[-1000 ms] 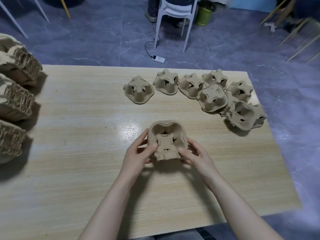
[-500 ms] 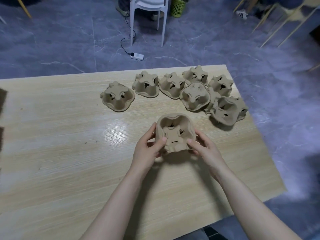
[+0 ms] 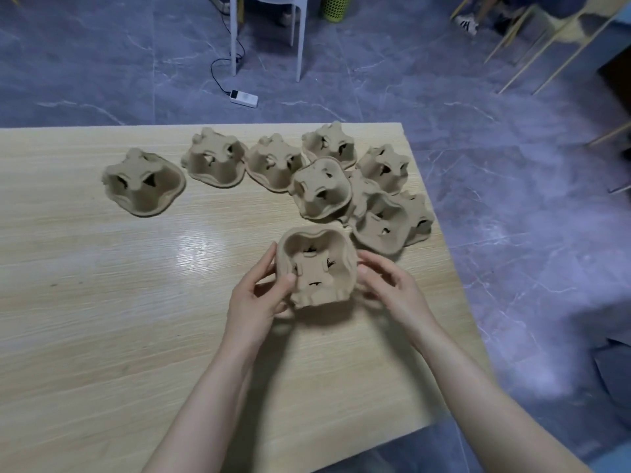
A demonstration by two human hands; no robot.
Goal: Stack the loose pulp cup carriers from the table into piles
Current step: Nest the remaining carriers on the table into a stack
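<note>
A brown pulp cup carrier (image 3: pixel 316 268) is held tilted just above the wooden table (image 3: pixel 102 302), its hollow side facing me. My left hand (image 3: pixel 259 295) grips its left edge, thumb on the inside. My right hand (image 3: pixel 392 288) holds its right edge with curled fingers. Several loose carriers lie upside down beyond it: one alone at the left (image 3: pixel 143 186), two side by side in the middle (image 3: pixel 215 162) (image 3: pixel 275 162), and a cluster overlapping near the table's right edge (image 3: pixel 386 216).
The table's right edge runs close to the cluster of carriers. On the grey floor beyond stand a white chair (image 3: pixel 266 29), a power strip with cable (image 3: pixel 243 97), a green basket (image 3: pixel 336 6) and wooden chair legs (image 3: pixel 532 46) at the far right.
The view has swung right, so the stacked piles at the left edge are out of sight. Both hands have kept hold of the carrier and moved it slightly right, toward the cluster.
</note>
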